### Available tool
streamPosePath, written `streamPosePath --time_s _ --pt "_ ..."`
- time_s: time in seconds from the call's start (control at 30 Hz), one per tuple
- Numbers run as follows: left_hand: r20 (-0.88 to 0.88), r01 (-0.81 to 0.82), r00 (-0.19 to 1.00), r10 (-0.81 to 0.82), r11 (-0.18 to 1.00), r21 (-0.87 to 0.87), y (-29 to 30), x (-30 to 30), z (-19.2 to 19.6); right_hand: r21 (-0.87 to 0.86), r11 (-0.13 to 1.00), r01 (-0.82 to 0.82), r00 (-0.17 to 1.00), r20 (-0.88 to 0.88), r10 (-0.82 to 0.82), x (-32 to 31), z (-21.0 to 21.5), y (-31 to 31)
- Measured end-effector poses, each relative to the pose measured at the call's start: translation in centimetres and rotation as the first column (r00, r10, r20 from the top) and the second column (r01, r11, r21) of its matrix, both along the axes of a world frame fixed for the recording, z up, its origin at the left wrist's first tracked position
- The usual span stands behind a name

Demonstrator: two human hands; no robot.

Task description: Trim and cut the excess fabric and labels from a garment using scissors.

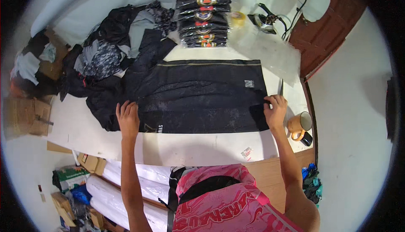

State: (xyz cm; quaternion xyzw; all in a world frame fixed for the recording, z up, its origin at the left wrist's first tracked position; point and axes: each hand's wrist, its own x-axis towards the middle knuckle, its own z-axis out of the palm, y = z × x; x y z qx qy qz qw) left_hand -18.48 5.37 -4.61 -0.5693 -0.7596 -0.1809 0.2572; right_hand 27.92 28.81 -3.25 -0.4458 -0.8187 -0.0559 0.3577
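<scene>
A dark folded garment (pixel 198 95) lies flat on the white table (pixel 168 147), its pale stripe along the far edge. My left hand (pixel 128 117) rests palm down on the garment's left part, fingers spread. My right hand (pixel 275 110) pinches the garment's right edge near its lower corner. A heap of dark unfolded clothes (pixel 114 42) lies at the back left, touching the garment.
A stack of bagged dark garments (pixel 203 13) stands at the back centre. Clear plastic bags (pixel 270 50), a tape roll (pixel 237 18) and an iron (pixel 263 21) lie at the back right. An orange mug (pixel 300 125) sits by my right hand. Cardboard boxes (pixel 27 116) stand left.
</scene>
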Motion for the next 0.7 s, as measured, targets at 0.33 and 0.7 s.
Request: streamPosePath --time_s 0.33,0.7 --pt "0.035 0.001 0.999 0.005 0.985 -0.175 -0.5 -1.3 -1.3 -0.058 0.998 -0.011 1.0 0.022 0.012 0.4 -1.6 -0.1" --pt "0.193 0.012 0.981 0.008 0.994 -0.106 -4.0 0.5 0.8 -0.234 0.971 0.056 0.982 0.186 -0.011 0.5 0.6 -2.6"
